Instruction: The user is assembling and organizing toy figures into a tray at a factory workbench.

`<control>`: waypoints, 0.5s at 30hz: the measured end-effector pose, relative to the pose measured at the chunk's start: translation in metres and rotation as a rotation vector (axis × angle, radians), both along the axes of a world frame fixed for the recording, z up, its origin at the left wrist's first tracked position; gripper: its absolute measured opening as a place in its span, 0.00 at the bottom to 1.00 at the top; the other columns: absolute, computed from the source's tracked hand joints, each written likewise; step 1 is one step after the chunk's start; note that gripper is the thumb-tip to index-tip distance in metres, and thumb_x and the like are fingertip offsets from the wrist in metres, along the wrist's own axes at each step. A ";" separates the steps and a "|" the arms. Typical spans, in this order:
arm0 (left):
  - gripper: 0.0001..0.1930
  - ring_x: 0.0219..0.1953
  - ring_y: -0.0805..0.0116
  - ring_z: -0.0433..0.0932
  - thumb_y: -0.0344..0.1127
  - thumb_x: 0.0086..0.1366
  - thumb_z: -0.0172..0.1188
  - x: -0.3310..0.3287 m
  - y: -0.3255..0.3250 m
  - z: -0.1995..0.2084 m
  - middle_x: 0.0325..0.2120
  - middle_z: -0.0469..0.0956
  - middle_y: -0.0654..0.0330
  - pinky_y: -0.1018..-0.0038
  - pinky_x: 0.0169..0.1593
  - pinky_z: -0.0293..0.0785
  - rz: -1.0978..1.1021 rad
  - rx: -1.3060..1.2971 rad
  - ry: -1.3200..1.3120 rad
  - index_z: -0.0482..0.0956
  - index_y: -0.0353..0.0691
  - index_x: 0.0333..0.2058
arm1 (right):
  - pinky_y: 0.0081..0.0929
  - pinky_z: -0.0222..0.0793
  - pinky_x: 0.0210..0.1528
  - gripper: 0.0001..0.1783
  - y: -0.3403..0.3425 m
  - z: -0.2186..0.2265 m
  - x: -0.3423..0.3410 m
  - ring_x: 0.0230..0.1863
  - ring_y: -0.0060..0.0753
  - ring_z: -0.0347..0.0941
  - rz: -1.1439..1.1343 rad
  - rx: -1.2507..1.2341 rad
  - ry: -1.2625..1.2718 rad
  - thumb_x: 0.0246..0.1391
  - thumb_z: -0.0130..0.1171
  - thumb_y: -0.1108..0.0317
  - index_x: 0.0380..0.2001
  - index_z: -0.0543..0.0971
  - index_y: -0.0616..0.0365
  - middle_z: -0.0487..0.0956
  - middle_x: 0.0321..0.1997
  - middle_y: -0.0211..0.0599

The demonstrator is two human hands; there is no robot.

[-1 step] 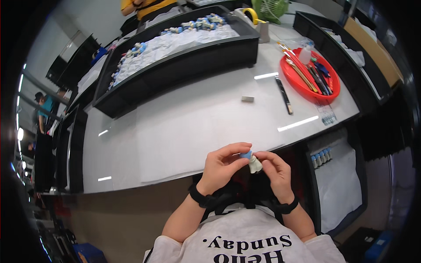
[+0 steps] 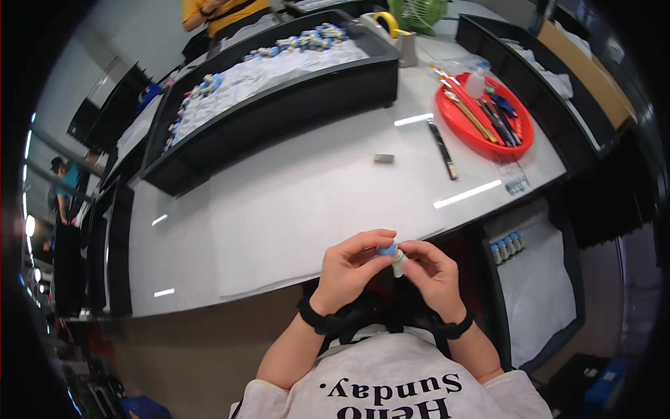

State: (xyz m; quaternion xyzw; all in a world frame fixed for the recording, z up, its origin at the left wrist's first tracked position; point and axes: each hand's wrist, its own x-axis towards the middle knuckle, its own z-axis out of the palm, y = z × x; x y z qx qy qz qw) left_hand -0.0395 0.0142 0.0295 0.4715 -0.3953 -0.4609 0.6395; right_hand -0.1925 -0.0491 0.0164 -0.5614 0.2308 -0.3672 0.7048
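Both hands meet low in the frame, just below centre, at the near edge of the white table [image 2: 314, 188]. Left hand [image 2: 347, 269]: thumb and forefinger pinched on the blue cap [image 2: 386, 248] of a small cream-coloured figure piece [image 2: 398, 264]. Right hand [image 2: 434, 274]: fingertips closed around the cream body, just beside the left fingertips, touching it from the right.

Step in hand, as judged: fitting or turning the blue part on the cream part, held clear of the table top. The seating of the joint is hidden by the fingers. Next move likely calls for a firm counter-grip on the body and small, aligned pressure at the cap.

Outward: long black tray [image 2: 279, 105] with white paper and rows of similar blue-and-cream pieces, upper centre. Red dish [image 2: 481, 143] of brushes, upper right. Black brush [image 2: 442, 149] and a small grey block [image 2: 383, 158] lie loose between them.
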 end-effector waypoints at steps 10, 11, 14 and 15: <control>0.10 0.39 0.69 0.74 0.18 0.51 0.54 -0.008 -0.014 -0.013 0.38 0.74 0.54 0.78 0.42 0.69 0.238 -0.056 -0.532 0.75 0.32 0.35 | 0.15 0.66 0.39 0.12 -0.077 -0.015 -0.101 0.35 0.19 0.70 -0.571 -0.185 0.109 0.48 0.53 0.80 0.39 0.74 0.64 0.74 0.36 0.31; 0.09 0.36 0.71 0.73 0.18 0.52 0.53 -0.011 -0.017 -0.014 0.36 0.74 0.55 0.79 0.40 0.70 0.261 -0.053 -0.532 0.75 0.32 0.34 | 0.15 0.66 0.39 0.12 -0.096 -0.029 -0.127 0.36 0.19 0.70 -0.700 -0.174 0.135 0.49 0.53 0.80 0.39 0.73 0.65 0.74 0.36 0.32; 0.08 0.34 0.73 0.73 0.18 0.53 0.52 -0.020 -0.021 -0.015 0.35 0.74 0.56 0.81 0.37 0.70 0.262 -0.061 -0.546 0.74 0.31 0.33 | 0.16 0.67 0.36 0.11 -0.150 -0.074 -0.204 0.32 0.18 0.71 -1.072 -0.265 0.338 0.47 0.52 0.79 0.37 0.74 0.64 0.76 0.32 0.32; 0.08 0.33 0.73 0.73 0.18 0.53 0.52 -0.020 -0.022 -0.015 0.34 0.74 0.56 0.82 0.36 0.70 0.271 -0.069 -0.578 0.74 0.32 0.32 | 0.17 0.67 0.37 0.11 -0.165 -0.091 -0.228 0.33 0.19 0.72 -1.121 -0.283 0.438 0.46 0.52 0.79 0.37 0.74 0.64 0.77 0.33 0.33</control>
